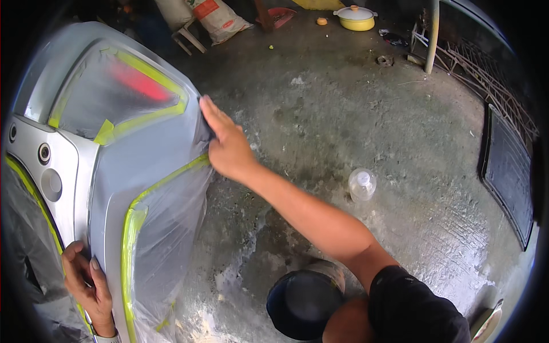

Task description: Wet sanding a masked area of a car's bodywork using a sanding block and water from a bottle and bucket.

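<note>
A vehicle's body corner in grey primer fills the left side. Its tail light lies under plastic film edged with yellow-green masking tape. More plastic film with tape covers the area below. My right hand rests against the panel's right edge, fingers extended; its palm side is hidden, so anything under it cannot be seen. My left hand is at the lower left beside the silver panel with round sensors, fingers bent; whether it holds something is unclear.
A dark bucket stands on the concrete floor near my knee. A clear plastic bottle stands farther right. A framed dark panel and a metal truss lie at the right. A yellow lidded pot and a sack are at the back.
</note>
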{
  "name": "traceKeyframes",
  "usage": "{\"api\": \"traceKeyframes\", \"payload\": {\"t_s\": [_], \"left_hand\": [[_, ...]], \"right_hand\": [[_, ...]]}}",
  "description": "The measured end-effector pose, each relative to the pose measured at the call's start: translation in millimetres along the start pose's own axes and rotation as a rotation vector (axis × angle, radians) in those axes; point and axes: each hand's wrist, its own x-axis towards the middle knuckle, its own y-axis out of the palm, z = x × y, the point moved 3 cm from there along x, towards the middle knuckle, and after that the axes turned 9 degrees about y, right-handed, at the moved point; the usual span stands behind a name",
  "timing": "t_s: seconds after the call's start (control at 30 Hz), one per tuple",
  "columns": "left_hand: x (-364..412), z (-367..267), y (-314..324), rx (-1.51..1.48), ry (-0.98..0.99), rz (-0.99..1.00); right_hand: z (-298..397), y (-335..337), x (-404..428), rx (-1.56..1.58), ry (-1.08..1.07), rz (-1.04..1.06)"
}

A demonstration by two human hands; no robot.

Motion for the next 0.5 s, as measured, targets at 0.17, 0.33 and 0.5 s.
{"api": "traceKeyframes", "payload": {"t_s": [0.17, 0.33, 0.5], "left_hand": [[0, -1, -1, -0.003, -0.028, 0.057], [-2, 1, -3, -0.015, -0.017, 0.067], [-1, 2, 3, -0.013, -0.013, 0.019]], "right_hand": [[3, 3, -21, -0.072, 0.002, 0.008], [4, 8, -48, -0.114, -0.117, 0.007], [-16, 1, 8, 0.093, 0.026, 0.006]]}}
